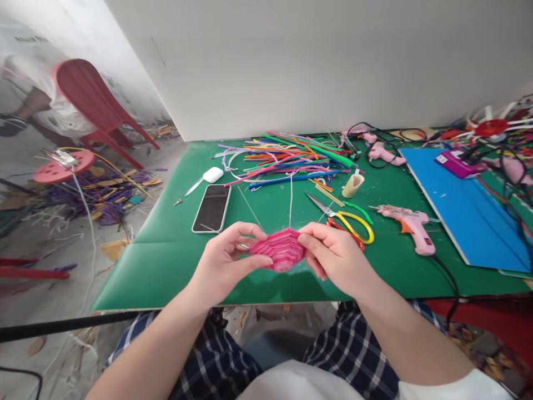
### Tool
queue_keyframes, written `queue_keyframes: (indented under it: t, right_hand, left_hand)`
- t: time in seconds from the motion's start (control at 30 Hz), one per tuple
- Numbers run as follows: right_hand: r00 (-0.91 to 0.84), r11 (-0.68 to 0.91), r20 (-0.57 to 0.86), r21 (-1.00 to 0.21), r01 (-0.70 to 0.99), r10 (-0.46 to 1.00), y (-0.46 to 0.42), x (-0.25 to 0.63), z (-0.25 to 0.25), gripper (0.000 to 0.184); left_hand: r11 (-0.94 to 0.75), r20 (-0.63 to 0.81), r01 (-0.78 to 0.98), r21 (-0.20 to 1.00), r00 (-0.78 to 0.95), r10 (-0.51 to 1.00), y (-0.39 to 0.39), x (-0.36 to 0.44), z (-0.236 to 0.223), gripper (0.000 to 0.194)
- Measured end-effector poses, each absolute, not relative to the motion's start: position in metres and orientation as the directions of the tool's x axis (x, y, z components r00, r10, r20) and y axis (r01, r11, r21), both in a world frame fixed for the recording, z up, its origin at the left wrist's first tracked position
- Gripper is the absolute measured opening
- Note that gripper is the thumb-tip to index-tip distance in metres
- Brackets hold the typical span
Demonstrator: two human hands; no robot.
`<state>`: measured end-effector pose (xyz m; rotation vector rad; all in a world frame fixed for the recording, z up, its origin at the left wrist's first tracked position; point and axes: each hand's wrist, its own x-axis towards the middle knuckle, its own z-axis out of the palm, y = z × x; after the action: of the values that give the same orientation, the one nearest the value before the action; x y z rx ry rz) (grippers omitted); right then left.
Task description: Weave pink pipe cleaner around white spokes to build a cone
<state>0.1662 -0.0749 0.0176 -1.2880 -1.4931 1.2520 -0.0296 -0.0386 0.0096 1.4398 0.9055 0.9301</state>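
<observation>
A pink piece wound from pipe cleaners point(281, 250), ridged and roughly fan-shaped, is held up between both hands over the table's near edge. Thin pale rods stick out of it, one pointing straight away from me. My left hand point(231, 253) pinches its left side between thumb and fingers. On its right edge, my right hand point(328, 253) grips with thumb and forefinger. Just beyond the right hand lie scissors point(353, 222) with yellow and red handles. Past the left hand rests a phone point(212, 208) with a dark screen.
On the green table point(166, 266) lies a pile of coloured pipe cleaners point(287, 158). At right are a pink glue gun point(410, 225), a blue board point(462, 211) and a purple box point(460, 164). A white earbud case point(213, 175) lies left. Someone sits by a red chair point(91, 100).
</observation>
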Motion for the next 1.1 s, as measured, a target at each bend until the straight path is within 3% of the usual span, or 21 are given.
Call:
queue_keyframes:
  t: [0.13,0.27,0.33,0.6,1.1]
  right_hand:
    - [-0.17,0.085,0.032,-0.945,0.317,0.985,-0.0731,0.1674,0.0184,0.025]
    - [-0.014,0.293,0.345,-0.774,0.561,0.938,-0.0727,0.1673,0.0199,0.01]
    - [0.028,0.346,0.444,-0.735,0.583,0.895,-0.0736,0.1659,0.0197,0.01]
    - [-0.023,0.39,0.398,-0.886,0.252,0.917,-0.0748,0.1604,0.0156,0.013]
    - [-0.087,0.408,0.399,-0.879,0.246,0.913,-0.0723,0.1615,0.0126,0.013]
  left_hand:
    - [-0.063,0.058,-0.002,0.998,0.395,0.917,-0.0376,-0.0298,0.0083,0.027]
    - [-0.047,0.065,-0.054,0.997,0.406,0.911,-0.0376,-0.0285,0.0078,0.026]
    - [-0.043,0.07,-0.075,0.996,0.409,0.91,-0.0381,-0.0274,0.0081,0.027]
    - [-0.035,0.045,-0.032,0.999,0.421,0.906,-0.039,-0.0264,0.0078,0.03]
    - [-0.038,0.035,0.0,0.999,0.413,0.91,-0.0396,-0.0268,0.0105,0.03]
